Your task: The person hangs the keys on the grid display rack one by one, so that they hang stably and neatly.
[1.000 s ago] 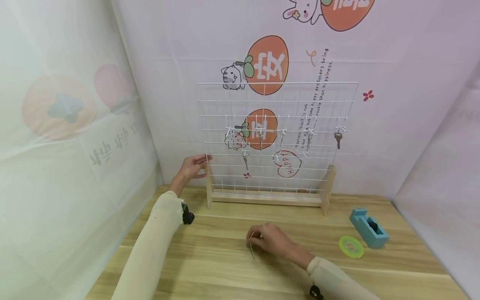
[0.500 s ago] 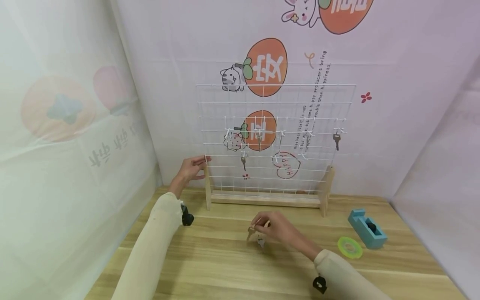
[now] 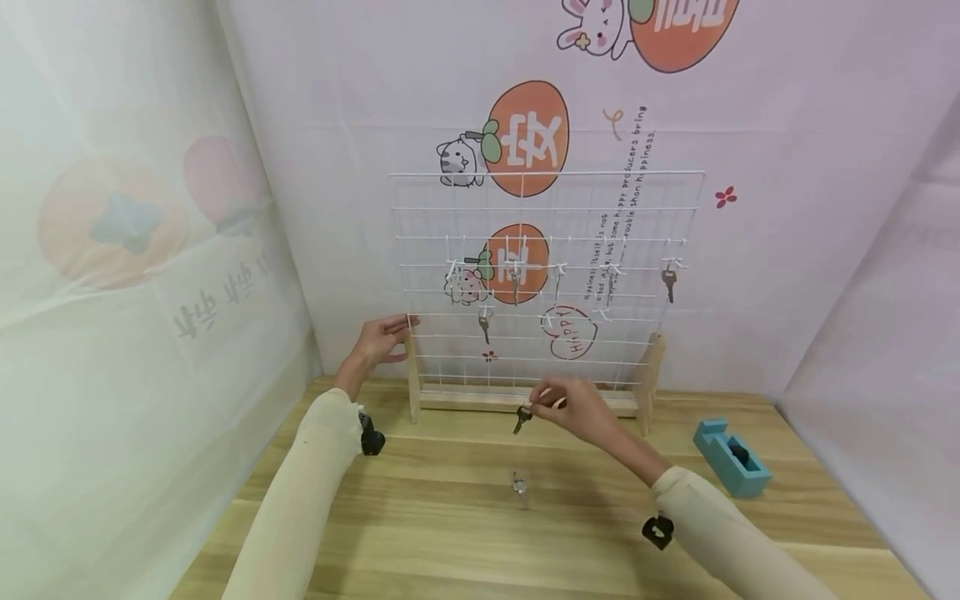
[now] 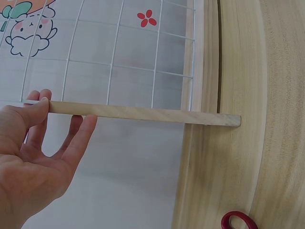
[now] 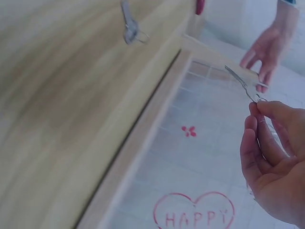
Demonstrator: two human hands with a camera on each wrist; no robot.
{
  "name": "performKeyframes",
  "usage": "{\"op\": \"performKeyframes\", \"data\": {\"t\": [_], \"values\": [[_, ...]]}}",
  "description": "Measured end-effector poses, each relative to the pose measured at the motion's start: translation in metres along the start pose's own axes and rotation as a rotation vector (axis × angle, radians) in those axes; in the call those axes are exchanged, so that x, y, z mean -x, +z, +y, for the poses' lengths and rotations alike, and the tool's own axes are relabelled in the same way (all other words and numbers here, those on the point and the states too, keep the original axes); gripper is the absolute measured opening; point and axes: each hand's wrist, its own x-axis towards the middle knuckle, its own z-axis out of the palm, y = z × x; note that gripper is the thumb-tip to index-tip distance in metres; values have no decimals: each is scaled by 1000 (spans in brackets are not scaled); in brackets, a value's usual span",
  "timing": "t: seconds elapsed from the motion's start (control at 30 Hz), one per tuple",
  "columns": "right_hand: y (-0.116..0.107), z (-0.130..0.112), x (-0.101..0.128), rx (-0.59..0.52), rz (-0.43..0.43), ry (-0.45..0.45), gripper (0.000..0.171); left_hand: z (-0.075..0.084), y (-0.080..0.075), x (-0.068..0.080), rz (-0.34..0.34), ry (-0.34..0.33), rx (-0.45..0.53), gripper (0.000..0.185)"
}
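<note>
My left hand grips the top of the wooden side post of a white wire grid rack. In the left wrist view, thumb and fingers lie on either side of that post. My right hand pinches a key near its ring between thumb and fingertips, above the table before the rack's lower bar. The right wrist view shows this key sticking out from the fingers. A second key with a ring lies on the table. Several keys, one at the far right, hang from white hooks on the grid.
A blue tape dispenser stands on the table at the right. A red loop-shaped handle shows at the left wrist view's lower edge. White printed cloth encloses the back and sides.
My right hand has lifted the pinched key up and toward the rack, leaving another key on the table. Its sleeve covers where the green tape roll lay. My left hand keeps its grip.
</note>
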Motion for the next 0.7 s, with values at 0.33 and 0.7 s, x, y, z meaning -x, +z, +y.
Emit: {"op": "performKeyframes", "data": {"t": [0.33, 0.7], "values": [[-35, -3, -21, 42, 126, 23, 10, -3, 0, 0, -5, 13, -3, 40], [-64, -7, -39, 87, 275, 43, 11, -4, -1, -1, -14, 23, 10, 40]]}}
